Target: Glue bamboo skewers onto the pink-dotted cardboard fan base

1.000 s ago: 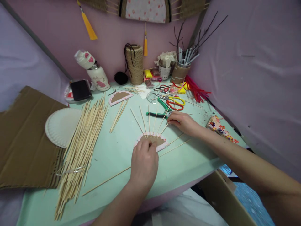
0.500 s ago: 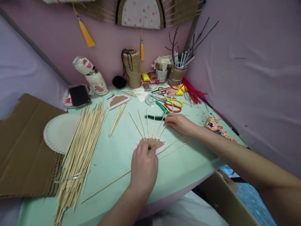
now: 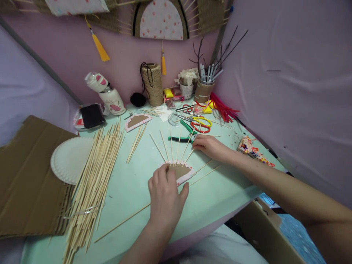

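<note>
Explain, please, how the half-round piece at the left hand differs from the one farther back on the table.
The front piece has thin sticks fanning from its curved edge; the back piece has none. The left hand partly covers the front piece, while the back piece lies untouched. Both show brown centres with pale pinkish borders.

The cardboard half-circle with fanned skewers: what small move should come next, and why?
Perhaps the left hand should press its thumb onto the cardboard half-circle to steady it: that thumb sits off the lower edge, while the right hand pinches a skewer by its outer end.
</note>
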`<state>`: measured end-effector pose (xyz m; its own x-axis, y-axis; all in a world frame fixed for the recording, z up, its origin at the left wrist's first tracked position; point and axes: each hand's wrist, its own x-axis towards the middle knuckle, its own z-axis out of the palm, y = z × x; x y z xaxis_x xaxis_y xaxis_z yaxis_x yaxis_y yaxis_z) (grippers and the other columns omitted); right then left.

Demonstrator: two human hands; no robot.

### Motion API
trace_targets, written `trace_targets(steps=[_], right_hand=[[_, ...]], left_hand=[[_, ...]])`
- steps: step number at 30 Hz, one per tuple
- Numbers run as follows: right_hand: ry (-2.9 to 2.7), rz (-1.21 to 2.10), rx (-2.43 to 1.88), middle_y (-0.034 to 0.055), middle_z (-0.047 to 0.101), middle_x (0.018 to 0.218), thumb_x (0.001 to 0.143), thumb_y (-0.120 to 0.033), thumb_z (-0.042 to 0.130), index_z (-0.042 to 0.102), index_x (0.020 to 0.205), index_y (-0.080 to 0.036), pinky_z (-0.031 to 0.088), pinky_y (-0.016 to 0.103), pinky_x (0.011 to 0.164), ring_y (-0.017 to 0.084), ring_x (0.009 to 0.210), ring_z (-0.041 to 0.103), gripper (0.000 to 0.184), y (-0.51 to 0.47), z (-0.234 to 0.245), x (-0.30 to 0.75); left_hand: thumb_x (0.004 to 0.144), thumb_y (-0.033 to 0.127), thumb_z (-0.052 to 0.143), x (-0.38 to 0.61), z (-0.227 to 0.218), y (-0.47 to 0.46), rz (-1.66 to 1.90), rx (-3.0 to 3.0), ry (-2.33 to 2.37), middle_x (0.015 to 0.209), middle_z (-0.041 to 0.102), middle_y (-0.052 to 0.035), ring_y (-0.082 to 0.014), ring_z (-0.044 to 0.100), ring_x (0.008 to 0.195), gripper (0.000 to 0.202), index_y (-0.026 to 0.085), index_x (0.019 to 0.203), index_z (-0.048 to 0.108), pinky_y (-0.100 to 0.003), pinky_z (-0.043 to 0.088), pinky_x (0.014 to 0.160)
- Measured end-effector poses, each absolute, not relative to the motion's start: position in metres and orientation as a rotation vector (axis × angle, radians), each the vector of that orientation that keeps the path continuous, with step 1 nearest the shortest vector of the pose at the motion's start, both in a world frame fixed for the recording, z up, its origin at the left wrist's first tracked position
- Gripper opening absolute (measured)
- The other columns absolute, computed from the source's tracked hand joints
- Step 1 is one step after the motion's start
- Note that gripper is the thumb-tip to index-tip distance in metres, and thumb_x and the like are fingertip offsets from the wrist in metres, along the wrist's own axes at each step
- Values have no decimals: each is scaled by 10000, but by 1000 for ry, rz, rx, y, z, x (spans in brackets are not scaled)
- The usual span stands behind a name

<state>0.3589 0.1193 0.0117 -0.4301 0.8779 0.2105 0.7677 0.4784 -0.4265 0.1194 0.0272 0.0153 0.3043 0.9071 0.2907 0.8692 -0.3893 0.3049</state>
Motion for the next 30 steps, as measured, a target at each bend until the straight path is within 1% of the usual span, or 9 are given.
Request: trace_targets(steps=[2,4,8,11,17,19,23,25,30], right_hand=[[-2339,365,-1362,67,652,853,905,-154,544,697,806,-183,454,287,719,179,783,591,184,120,11,359],[-2352,359,-1359,67,651,844,904,-148,546,694,799,-177,452,281,715,177,782,592,183,120,11,359],[-2365,345,-1381,69,648,844,905,-146,548,691,798,-170,449,281,714,178,780,588,181,120,11,359],[-2364,343,-1392,67,646,844,904,-144,547,691,798,-172,447,278,715,176,776,586,181,119,11,360],[-2350,359,-1388,64,641,839,910,-169,542,687,802,-177,448,280,716,178,780,582,181,118,10,360],[-2349,354,-1389,63,640,838,914,-178,536,687,803,-182,449,284,717,180,782,581,187,118,10,360],[-2346,353,-1386,64,645,850,921,-188,522,689,816,-188,451,286,719,180,791,581,197,118,11,360],[-2342,357,-1389,65,646,853,921,-185,519,689,814,-187,451,285,716,177,785,581,200,118,11,360],[-2337,371,-1404,67,644,864,920,-180,517,688,813,-184,451,290,720,177,789,583,201,118,10,359]], left_hand=[[763,284,731,118,16,27,588,2415,1776,1275,550,-181,-352,504,1184,476,137,1163,518,-526,439,917],[760,308,735,117,16,27,549,2394,1812,1309,539,-190,-362,491,1210,541,139,1205,480,-541,422,929],[782,311,710,117,15,29,552,2395,1810,1291,561,-172,-349,491,1212,502,157,1197,472,-526,408,935],[792,323,699,117,15,30,546,2388,1851,1313,544,-182,-347,486,1224,481,152,1184,480,-517,401,944],[782,359,702,116,15,32,508,2371,1889,1388,481,-211,-357,455,1277,545,150,1222,457,-521,384,976],[780,360,702,116,16,33,502,2361,1882,1368,500,-199,-348,468,1266,556,157,1229,445,-516,384,977],[776,354,705,116,17,35,490,2324,1863,1245,579,-148,-320,519,1197,544,171,1213,438,-486,401,947],[776,352,707,116,17,35,487,2316,1863,1202,591,-131,-313,529,1170,534,174,1204,441,-474,405,933],[773,354,715,115,16,34,501,2337,1860,1203,583,-128,-315,525,1152,545,168,1205,440,-472,400,926]])
